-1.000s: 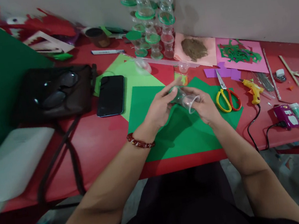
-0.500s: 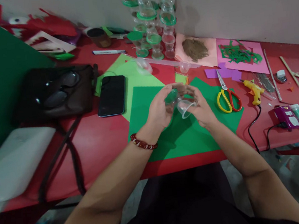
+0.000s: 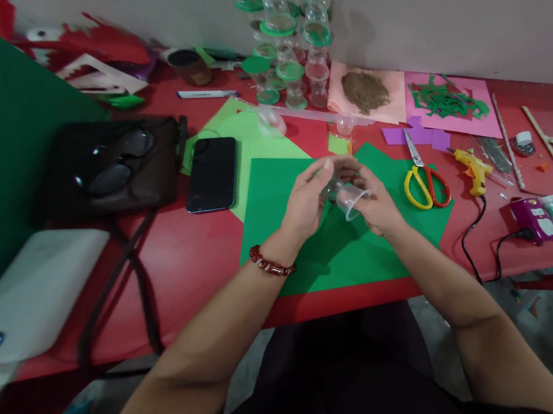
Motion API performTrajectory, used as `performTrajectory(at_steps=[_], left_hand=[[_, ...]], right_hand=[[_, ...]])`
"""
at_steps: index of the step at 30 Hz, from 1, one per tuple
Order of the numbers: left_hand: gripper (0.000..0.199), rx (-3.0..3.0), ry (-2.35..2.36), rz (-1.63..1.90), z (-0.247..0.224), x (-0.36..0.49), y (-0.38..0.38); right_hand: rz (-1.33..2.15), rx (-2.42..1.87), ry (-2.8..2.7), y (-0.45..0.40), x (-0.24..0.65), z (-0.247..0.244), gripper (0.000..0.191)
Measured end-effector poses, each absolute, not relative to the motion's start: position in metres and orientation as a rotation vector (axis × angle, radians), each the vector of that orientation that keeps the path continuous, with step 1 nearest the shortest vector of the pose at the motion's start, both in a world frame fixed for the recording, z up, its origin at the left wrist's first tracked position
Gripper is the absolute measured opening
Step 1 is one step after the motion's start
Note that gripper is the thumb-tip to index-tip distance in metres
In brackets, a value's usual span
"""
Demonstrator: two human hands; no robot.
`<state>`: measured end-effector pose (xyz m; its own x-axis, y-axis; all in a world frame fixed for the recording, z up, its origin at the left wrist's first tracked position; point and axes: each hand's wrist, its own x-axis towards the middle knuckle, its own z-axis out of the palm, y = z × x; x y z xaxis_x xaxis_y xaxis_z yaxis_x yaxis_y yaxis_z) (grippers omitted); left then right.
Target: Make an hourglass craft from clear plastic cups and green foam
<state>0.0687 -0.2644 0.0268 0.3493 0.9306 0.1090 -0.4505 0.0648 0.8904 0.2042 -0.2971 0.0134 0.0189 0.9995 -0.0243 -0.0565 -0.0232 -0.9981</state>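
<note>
Between my hands, above the green paper, is a pair of small clear plastic cups joined at their bases. The open mouth of one cup tilts down towards me. My right hand grips this nearer cup, thumb at its side. My left hand, with a beaded bracelet at the wrist, is curled round the farther cup, which it mostly hides. To the right lie scissors with one yellow and one red handle. A black phone lies to the left.
Stacked clear cups with green discs stand by the wall. Brown powder and green paper shreds lie on pink sheets. A yellow glue gun with a cable is at right. Sunglasses rest on a dark bag.
My left hand has turned and closed further round the cups, hiding the green disc end that showed before. The view has shifted slightly.
</note>
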Motion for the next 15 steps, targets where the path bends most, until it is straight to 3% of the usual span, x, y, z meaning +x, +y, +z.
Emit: performTrajectory(at_steps=[15], left_hand=[[0.041,1.065,0.618,1.150,0.0240,0.0634,-0.2603]], right_hand=[[1.284,-1.157,-1.107,-0.2962,0.2100,0.0195,0.081]])
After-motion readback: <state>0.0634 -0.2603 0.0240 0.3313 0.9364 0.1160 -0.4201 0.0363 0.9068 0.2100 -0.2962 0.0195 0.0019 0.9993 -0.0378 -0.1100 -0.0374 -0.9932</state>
